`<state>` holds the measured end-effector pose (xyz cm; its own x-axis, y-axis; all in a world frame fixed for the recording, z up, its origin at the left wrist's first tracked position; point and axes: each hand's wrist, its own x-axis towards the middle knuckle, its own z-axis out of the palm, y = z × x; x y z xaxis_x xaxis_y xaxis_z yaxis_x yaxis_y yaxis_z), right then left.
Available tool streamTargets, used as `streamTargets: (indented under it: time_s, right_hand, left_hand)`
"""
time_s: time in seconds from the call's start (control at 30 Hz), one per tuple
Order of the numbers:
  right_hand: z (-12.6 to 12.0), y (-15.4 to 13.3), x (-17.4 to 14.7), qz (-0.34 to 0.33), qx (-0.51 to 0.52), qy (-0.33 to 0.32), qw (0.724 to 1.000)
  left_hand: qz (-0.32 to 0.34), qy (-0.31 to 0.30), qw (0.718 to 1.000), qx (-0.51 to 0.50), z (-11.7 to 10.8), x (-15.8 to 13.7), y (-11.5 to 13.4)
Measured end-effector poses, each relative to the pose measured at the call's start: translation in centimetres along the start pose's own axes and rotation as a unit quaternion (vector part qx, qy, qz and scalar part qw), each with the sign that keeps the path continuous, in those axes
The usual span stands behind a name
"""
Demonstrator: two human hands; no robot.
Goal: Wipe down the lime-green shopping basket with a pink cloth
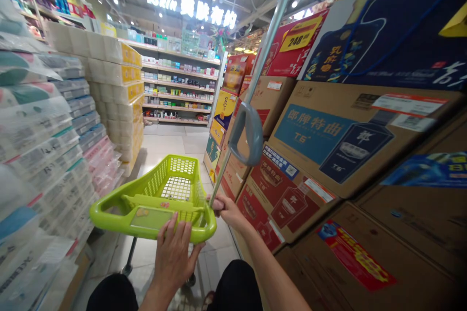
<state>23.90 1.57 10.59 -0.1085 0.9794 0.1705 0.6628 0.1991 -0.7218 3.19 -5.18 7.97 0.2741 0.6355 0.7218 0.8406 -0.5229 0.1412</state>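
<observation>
In front of me stands a lime-green plastic shopping cart (146,223) with a perforated basket. My left hand (175,248) grips its near handle bar, fingers laid over the top and the thumb at the right underside. My right hand (226,210) is closed around a slim metal pole (272,39) at the cart's right corner. This pole leans up to the right, and a grey loop handle (246,133) sits partway along it. The pole's lower end is partly hidden by my hand and the cart.
Stacked liquor cartons (314,131) rise close on the right. Plastic-wrapped tissue packs (47,155) and toilet roll packs (116,68) are piled on the left. A tiled aisle (164,143) runs ahead to cosmetics shelves (178,85). My knees (237,286) show below.
</observation>
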Motion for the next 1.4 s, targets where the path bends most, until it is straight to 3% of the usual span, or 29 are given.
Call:
streamTargets:
  time_s: [0.1,0.2,0.33,0.43,0.53,0.63,0.83,0.93,1.03,1.23,1.4]
  right_hand:
    - [0.6,0.8,1.9,0.035,0.048,-0.031,0.998]
    - [1.8,1.6,2.3,0.042,0.043,0.002,0.998]
    - [3.1,1.0,-0.6,-0.019,0.001,0.104,0.994]
    - [2.9,-2.0,-4.5,-0.079,-0.083,0.154,0.981]
    - [2.4,-5.6,-7.6,-0.119,-0.173,0.141,0.967]
    - [2.0,-7.5,-8.3,-0.135,-0.209,0.108,0.962]
    - [0.9,-6.2,-6.1,-0.072,-0.232,0.095,0.965]
    - [1.0,-6.2,-6.6,-0.073,-0.229,0.101,0.965]
    - [2.8,-7.2,-8.1,-0.084,-0.223,0.129,0.963]
    - [6.4,-9.3,-9.0,-0.130,-0.226,0.160,0.952]
    - [4.3,-8.2,-8.2,-0.080,-0.223,0.168,0.957]
  left_hand:
    - [-0.005,-0.004,1.000,0.002,-0.1,-0.1,-0.2]
    - [-0.005,-0.009,1.000,0.012,-0.4,-0.1,-0.5]
    - [0.005,-0.006,0.999,0.032,-0.6,-0.2,-1.2]
    - [0.019,-0.011,0.999,0.048,-0.6,-0.3,-1.8]
    - [0.019,-0.010,0.998,0.055,-0.4,-0.3,-2.1]
    - [0.017,-0.009,0.999,0.049,-0.3,-0.1,-2.0]
    - [0.024,-0.017,0.998,0.049,-1.3,-0.4,-2.5]
    - [-0.041,0.013,0.996,0.073,-2.2,-1.1,-4.1]
    - [-0.094,0.022,0.991,0.094,-2.4,-1.7,-5.7]
    - [-0.094,0.030,0.990,0.102,-1.3,-2.1,-6.3]
    - [-0.082,0.014,0.993,0.088,-1.1,-2.5,-6.2]
